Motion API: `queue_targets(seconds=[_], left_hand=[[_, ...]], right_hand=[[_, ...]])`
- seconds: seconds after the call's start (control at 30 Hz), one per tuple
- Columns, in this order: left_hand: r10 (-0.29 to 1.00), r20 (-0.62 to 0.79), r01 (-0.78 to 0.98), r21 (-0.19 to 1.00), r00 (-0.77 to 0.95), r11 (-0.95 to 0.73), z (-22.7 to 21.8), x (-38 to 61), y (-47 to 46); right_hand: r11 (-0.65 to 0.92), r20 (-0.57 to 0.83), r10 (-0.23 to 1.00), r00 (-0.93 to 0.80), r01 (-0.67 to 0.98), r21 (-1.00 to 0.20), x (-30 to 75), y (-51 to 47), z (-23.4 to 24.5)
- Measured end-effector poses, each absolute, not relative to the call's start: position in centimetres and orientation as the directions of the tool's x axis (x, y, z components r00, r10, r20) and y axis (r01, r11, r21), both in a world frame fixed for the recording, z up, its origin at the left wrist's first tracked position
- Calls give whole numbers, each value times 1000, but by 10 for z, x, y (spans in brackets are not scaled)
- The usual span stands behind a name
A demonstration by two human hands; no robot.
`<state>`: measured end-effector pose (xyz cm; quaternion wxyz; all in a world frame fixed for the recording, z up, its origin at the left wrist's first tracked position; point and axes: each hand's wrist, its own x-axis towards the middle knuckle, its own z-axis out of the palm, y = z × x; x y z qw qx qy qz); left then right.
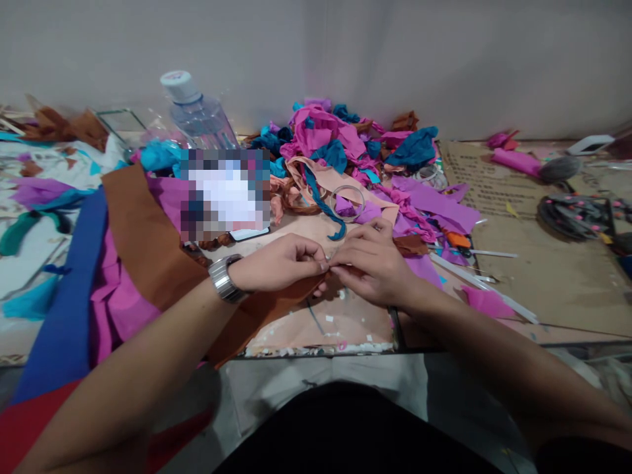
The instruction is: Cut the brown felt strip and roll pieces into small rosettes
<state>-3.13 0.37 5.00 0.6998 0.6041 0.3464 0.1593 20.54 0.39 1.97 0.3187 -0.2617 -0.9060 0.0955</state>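
My left hand (pixel 281 263), with a metal watch (pixel 223 278) on the wrist, is closed in a pinch at the middle of the work surface. My right hand (pixel 372 263) meets it fingertip to fingertip, fingers also pinched. Between the fingertips is something small that I cannot make out. A brown crepe paper sheet (pixel 148 243) runs under my left wrist and ends beneath both hands. A clear tape ring (pixel 347 199) and a teal twisted strip (pixel 323 207) lie just beyond my hands.
A heap of pink, purple and teal paper scraps (pixel 345 141) fills the back. A water bottle (pixel 197 115) stands at back left. Blue (pixel 69 303) and magenta (pixel 116 303) sheets lie left. Cardboard (pixel 543 257), white sticks (pixel 484 286) and a dark coil (pixel 573 214) sit right.
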Motion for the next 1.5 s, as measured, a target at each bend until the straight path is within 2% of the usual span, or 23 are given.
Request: queue_targets(seconds=[0.2, 0.33, 0.43, 0.53, 0.77, 1.13, 1.27, 1.5], left_hand=[[645, -284, 227, 959, 709, 171, 54, -32, 3], [672, -241, 318, 948, 700, 10, 56, -34, 3], [708, -192, 432, 885, 680, -175, 59, -36, 1], [739, -162, 521, 806, 653, -283, 64, -35, -1], [772, -124, 590, 723, 623, -360, 66, -33, -5], [757, 29, 619, 556, 653, -555, 60, -28, -11], [761, 58, 608, 564, 646, -559, 61, -27, -11], [799, 34, 552, 706, 600, -444, 67, -29, -9]], right_hand=[[817, 486, 576, -657, 442, -371, 203, 1, 22], [799, 488, 598, -636, 419, -432, 202, 1, 21], [798, 507, 597, -622, 392, -457, 200, 1, 21], [797, 506, 598, -621, 393, -460, 199, 1, 22], [783, 471, 614, -633, 414, -465, 197, 0, 20], [742, 416, 653, -633, 425, -518, 195, 0, 20], [739, 427, 661, -617, 436, -514, 195, 0, 21], [747, 477, 663, -577, 462, -479, 199, 1, 21]])
